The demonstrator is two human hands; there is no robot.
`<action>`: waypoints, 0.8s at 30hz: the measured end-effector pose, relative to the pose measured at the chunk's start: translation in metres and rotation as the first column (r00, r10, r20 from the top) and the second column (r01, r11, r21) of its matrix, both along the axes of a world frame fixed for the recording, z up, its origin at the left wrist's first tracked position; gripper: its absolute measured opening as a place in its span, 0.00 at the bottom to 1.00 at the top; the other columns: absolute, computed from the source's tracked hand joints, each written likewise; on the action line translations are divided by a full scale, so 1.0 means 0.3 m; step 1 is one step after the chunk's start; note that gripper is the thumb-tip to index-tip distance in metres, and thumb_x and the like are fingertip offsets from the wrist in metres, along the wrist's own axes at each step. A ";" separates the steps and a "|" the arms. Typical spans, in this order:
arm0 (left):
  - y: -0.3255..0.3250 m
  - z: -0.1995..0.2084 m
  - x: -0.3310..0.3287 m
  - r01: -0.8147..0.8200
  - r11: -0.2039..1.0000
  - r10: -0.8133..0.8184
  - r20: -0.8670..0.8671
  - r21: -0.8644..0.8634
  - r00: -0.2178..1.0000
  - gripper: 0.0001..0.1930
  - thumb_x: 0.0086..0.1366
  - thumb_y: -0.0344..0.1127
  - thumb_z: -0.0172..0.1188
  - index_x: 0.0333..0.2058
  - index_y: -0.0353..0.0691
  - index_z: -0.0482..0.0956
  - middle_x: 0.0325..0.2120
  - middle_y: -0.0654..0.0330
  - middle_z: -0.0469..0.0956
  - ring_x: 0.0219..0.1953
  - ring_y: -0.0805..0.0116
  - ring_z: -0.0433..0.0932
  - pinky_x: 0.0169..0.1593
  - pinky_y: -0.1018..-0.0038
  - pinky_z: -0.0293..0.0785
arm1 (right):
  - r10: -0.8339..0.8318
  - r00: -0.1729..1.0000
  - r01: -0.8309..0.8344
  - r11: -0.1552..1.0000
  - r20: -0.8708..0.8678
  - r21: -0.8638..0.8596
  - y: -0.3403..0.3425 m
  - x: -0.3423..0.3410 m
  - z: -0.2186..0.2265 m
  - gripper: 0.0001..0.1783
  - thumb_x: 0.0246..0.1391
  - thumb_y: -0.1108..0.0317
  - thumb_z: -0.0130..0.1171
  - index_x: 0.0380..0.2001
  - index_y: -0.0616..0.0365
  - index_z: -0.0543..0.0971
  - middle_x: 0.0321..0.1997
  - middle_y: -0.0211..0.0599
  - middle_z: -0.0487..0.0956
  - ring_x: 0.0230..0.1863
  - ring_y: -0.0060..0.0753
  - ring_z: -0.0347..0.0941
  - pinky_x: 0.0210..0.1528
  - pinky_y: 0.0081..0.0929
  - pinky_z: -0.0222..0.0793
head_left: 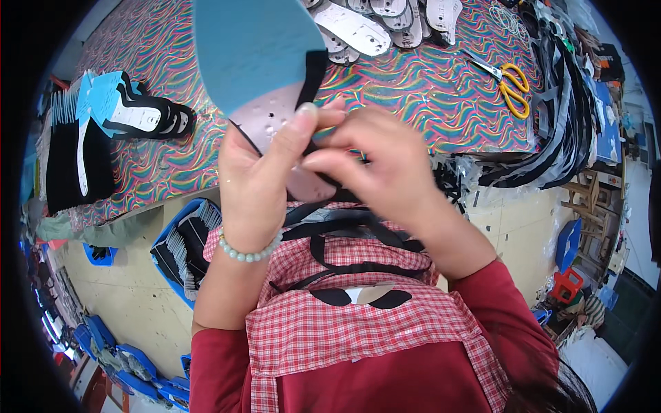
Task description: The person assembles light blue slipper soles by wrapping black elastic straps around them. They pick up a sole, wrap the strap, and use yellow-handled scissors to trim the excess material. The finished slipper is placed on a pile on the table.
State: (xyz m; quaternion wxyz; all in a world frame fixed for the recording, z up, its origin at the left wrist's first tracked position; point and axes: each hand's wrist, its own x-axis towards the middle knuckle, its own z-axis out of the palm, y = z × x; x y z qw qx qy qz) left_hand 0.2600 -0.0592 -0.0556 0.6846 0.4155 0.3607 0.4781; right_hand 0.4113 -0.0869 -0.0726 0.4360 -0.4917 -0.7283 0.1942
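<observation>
An insole (258, 55) with a light-blue front part and a pale pink heel part is held up over the near edge of the table. My left hand (251, 179) grips it from the left, thumb lying across the pink part. A black strip (315, 72) runs along the insole's right edge and passes behind my fingers. At that edge my right hand (385, 155) is closed, thumb and bent fingers pinched on what looks like the strip; the exact contact is partly hidden and slightly blurred. More black strips (344, 268) lie across my checked apron.
White insole pieces (354, 31) are heaped at the table's far side. Yellow-handled scissors (513, 89) lie to the right, near hanging bundles of black strips (568, 124). Stacked blue and black pieces (131, 110) sit at left. A blue crate (169, 258) stands on the floor.
</observation>
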 end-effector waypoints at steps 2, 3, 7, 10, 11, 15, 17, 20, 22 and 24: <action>0.007 -0.009 -0.007 0.031 0.999 -0.032 0.028 0.016 0.999 0.14 0.64 0.29 0.55 0.46 0.29 0.70 0.35 0.55 0.79 0.39 0.69 0.79 0.46 0.73 0.74 | -0.085 0.905 0.042 0.993 -0.418 -0.110 0.039 0.033 0.009 0.08 0.46 0.64 0.65 0.24 0.57 0.82 0.23 0.33 0.77 0.28 0.30 0.76 0.30 0.27 0.68; 0.009 -0.019 -0.010 0.057 0.997 -0.057 -0.009 0.055 0.998 0.13 0.65 0.30 0.54 0.46 0.30 0.70 0.35 0.55 0.79 0.38 0.69 0.79 0.46 0.73 0.74 | -0.038 0.921 -0.011 0.992 -0.387 -0.124 0.075 0.039 0.014 0.08 0.48 0.65 0.64 0.26 0.59 0.81 0.25 0.33 0.76 0.29 0.29 0.76 0.31 0.27 0.69; 0.025 -0.036 -0.020 0.262 0.965 -0.255 0.195 -0.009 0.947 0.18 0.70 0.41 0.48 0.49 0.30 0.68 0.35 0.55 0.78 0.34 0.69 0.78 0.42 0.75 0.73 | -0.011 0.800 -0.233 0.915 -0.599 -0.328 0.086 0.015 0.106 0.12 0.55 0.64 0.59 0.36 0.64 0.79 0.34 0.35 0.74 0.33 0.27 0.75 0.37 0.27 0.70; 0.038 0.007 -0.032 0.258 0.966 -0.254 0.212 0.009 0.944 0.22 0.71 0.46 0.45 0.44 0.28 0.72 0.22 0.60 0.74 0.32 0.68 0.77 0.39 0.75 0.70 | 0.051 0.728 -0.327 0.903 -0.683 -0.280 0.082 0.018 0.076 0.18 0.59 0.64 0.56 0.48 0.64 0.73 0.41 0.35 0.73 0.38 0.25 0.74 0.41 0.23 0.69; 0.051 0.007 -0.039 0.182 0.983 -0.185 0.182 0.038 0.966 0.21 0.71 0.45 0.45 0.43 0.28 0.72 0.20 0.61 0.71 0.32 0.68 0.76 0.39 0.75 0.69 | 0.075 0.752 -0.314 0.914 -0.654 -0.256 0.085 0.020 0.033 0.21 0.59 0.64 0.55 0.52 0.64 0.70 0.42 0.35 0.73 0.40 0.24 0.73 0.42 0.21 0.68; 0.056 -0.003 -0.098 0.034 0.993 -0.049 0.134 0.113 0.990 0.18 0.71 0.42 0.46 0.37 0.29 0.73 0.14 0.64 0.65 0.29 0.66 0.75 0.41 0.72 0.68 | -0.032 0.697 -0.538 0.636 -0.716 -0.553 -0.002 0.009 0.006 0.23 0.60 0.66 0.54 0.57 0.61 0.67 0.38 0.30 0.74 0.38 0.19 0.71 0.40 0.17 0.66; 0.031 0.009 -0.096 0.000 0.994 -0.021 0.191 0.111 0.981 0.17 0.71 0.42 0.45 0.34 0.32 0.73 0.14 0.65 0.65 0.29 0.66 0.74 0.46 0.68 0.70 | 0.033 0.812 -0.321 0.859 -0.583 -0.399 0.004 0.002 0.034 0.21 0.59 0.67 0.55 0.54 0.59 0.69 0.34 0.29 0.73 0.35 0.18 0.70 0.37 0.17 0.66; 0.018 0.024 -0.093 -0.052 0.998 0.036 0.392 0.030 0.919 0.17 0.72 0.43 0.44 0.35 0.35 0.73 0.15 0.65 0.64 0.30 0.66 0.74 0.51 0.64 0.69 | 0.080 0.967 -0.123 0.978 -0.243 -0.167 -0.004 -0.012 0.102 0.17 0.57 0.65 0.56 0.48 0.56 0.72 0.30 0.33 0.72 0.29 0.28 0.73 0.28 0.24 0.69; 0.020 0.035 -0.122 -0.032 0.999 0.037 0.510 -0.019 0.859 0.15 0.73 0.43 0.42 0.37 0.39 0.73 0.16 0.67 0.64 0.32 0.69 0.72 0.56 0.62 0.66 | 0.102 0.993 -0.107 0.991 0.066 0.085 -0.016 -0.025 0.085 0.17 0.56 0.62 0.57 0.48 0.55 0.72 0.31 0.37 0.73 0.30 0.36 0.75 0.27 0.30 0.71; 0.021 0.058 -0.145 -0.009 1.000 0.023 0.623 -0.025 0.782 0.14 0.73 0.42 0.41 0.38 0.41 0.72 0.17 0.69 0.64 0.33 0.73 0.70 0.61 0.64 0.61 | 0.133 0.982 -0.135 0.991 0.133 0.007 -0.049 -0.033 0.078 0.21 0.54 0.56 0.58 0.48 0.55 0.72 0.33 0.42 0.74 0.32 0.44 0.76 0.28 0.36 0.73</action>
